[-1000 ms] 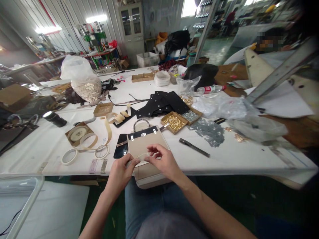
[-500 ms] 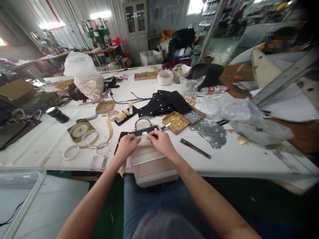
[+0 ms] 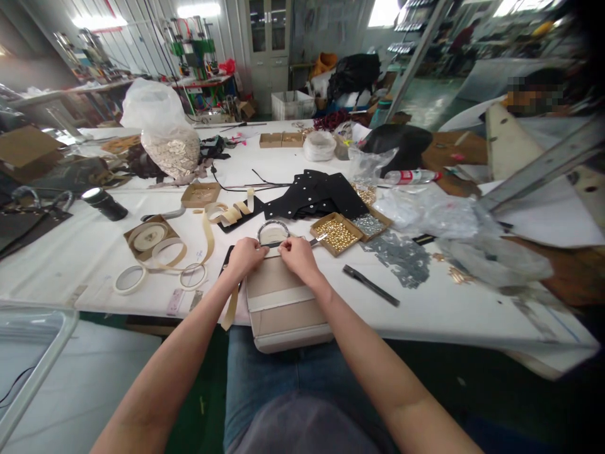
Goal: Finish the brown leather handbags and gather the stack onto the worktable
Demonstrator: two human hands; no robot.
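A beige handbag (image 3: 283,309) lies at the near edge of the white table (image 3: 449,302), its bottom hanging over my lap. A white band runs across its middle. My left hand (image 3: 246,257) and my right hand (image 3: 297,255) press side by side on the bag's top edge, just below its round metal handle (image 3: 273,231). A beige strip (image 3: 230,308) hangs down from under my left hand over the table's edge. What my fingertips pinch is hidden.
Tape rolls (image 3: 155,252) and a black cup (image 3: 104,204) lie at the left. Boxes of gold and silver studs (image 3: 336,232), black leather pieces (image 3: 312,195), a dark tool (image 3: 371,285) and plastic bags (image 3: 425,208) sit at the right. A person (image 3: 534,94) is at the far right.
Both hands moved up the bag from its middle to its top edge by the handle. The beige strip now hangs down at the left over the table's edge.
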